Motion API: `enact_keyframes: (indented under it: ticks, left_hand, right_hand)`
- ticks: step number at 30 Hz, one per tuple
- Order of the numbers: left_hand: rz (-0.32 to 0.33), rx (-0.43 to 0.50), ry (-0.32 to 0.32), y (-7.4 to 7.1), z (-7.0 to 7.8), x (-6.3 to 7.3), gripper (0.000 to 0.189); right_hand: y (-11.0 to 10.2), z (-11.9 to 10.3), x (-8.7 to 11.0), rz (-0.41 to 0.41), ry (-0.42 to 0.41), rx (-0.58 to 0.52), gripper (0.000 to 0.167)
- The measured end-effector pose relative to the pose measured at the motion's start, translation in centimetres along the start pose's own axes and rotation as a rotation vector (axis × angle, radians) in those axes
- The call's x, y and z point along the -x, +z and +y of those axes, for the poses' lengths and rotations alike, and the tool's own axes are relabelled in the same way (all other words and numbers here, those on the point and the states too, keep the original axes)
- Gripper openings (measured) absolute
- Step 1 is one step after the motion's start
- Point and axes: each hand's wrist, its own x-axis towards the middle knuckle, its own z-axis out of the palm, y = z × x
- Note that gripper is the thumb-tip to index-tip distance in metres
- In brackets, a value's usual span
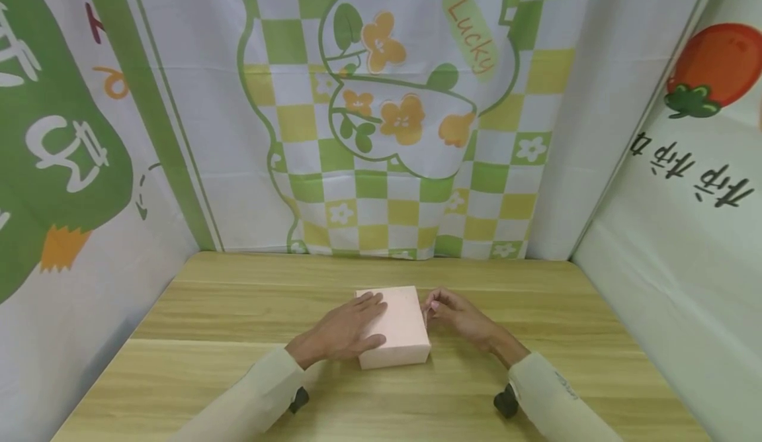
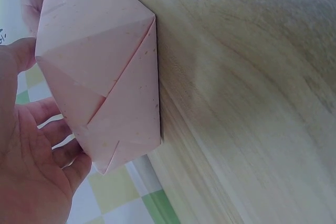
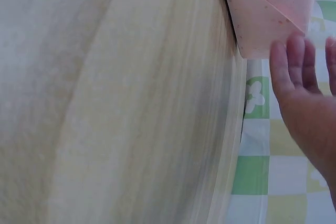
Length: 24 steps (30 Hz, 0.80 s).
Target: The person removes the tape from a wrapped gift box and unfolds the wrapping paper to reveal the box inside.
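A box wrapped in pale pink speckled paper point(image 1: 397, 316) sits on the wooden table in front of me. Diagonal folds and seams show on its wrapped end point(image 2: 126, 93) in the left wrist view. My left hand point(image 1: 345, 328) rests on the box's left part, its fingers spread over the top. At the box's right end is my right hand point(image 1: 461, 319), its fingertips close to the folded paper. In the right wrist view those fingers point(image 3: 282, 69) look fairly straight, near a lower corner of the wrapping, with the thumb apart from them. Whether they touch the paper is unclear.
The light wood table point(image 1: 238, 309) extends around the box on all sides. Behind it hangs a green, yellow and white checked curtain point(image 1: 405, 217). Printed white cloth point(image 1: 673, 243) closes off the right side, and another printed cloth point(image 1: 65, 184) the left.
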Motion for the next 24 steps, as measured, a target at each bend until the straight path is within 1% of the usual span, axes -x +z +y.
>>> enact_keyframes:
  ticks: [2, 5, 8, 10, 12, 14, 16, 17, 18, 20, 22, 24]
  left_hand:
    - [0.01, -0.002, 0.005, 0.0, 0.0, 0.0, 0.063]
    - [0.023, -0.014, 0.003, 0.1, 0.0, 0.0, 0.063]
    - [0.035, -0.039, -0.018, 0.2, 0.2, 0.0, 0.063]
    - [0.042, -0.064, -0.051, 0.3, 0.5, 0.0, 0.063]
    - [0.054, -0.089, -0.089, 0.4, 0.9, 0.1, 0.064]
    - [0.073, -0.121, -0.127, 0.5, 1.3, 0.1, 0.064]
    - [0.095, -0.16, -0.152, 0.5, 1.6, 0.2, 0.064]
    - [0.108, -0.187, -0.152, 0.5, 1.7, 0.2, 0.062]
    - [0.127, -0.214, -0.143, 0.5, 1.7, 0.1, 0.059]
    - [0.165, -0.291, -0.096, 0.4, 1.6, 0.1, 0.049]
    - [0.227, -0.361, -0.022, 0.2, 1.3, 0.1, 0.033]
    - [0.285, -0.386, 0.053, -0.1, 0.8, 0.2, 0.019]
  right_hand:
    - [0.0, -0.2, 0.0, 0.069, 0.004, 0.031, 0.038]
    - [0.2, -0.5, 0.0, 0.215, 0.0, 0.075, 0.041]
    - [0.6, -0.9, 0.1, 0.381, -0.02, 0.138, 0.035]
    - [1.1, -1.4, 0.4, 0.439, -0.024, 0.225, 0.026]
    - [1.9, -1.9, 0.7, 0.435, -0.029, 0.346, 0.021]
    - [2.8, -2.4, 1.1, 0.37, -0.031, 0.468, 0.024]
    - [3.6, -2.6, 1.3, 0.288, -0.045, 0.541, 0.032]
    - [3.8, -2.6, 1.4, 0.264, -0.044, 0.56, 0.036]
    - [4.1, -2.6, 1.4, 0.248, -0.036, 0.565, 0.04]
    - [4.2, -2.4, 1.5, 0.252, 0.001, 0.558, 0.043]
    - [4.1, -2.2, 1.4, 0.275, 0.056, 0.514, 0.04]
    - [3.8, -2.1, 1.3, 0.306, 0.116, 0.465, 0.036]
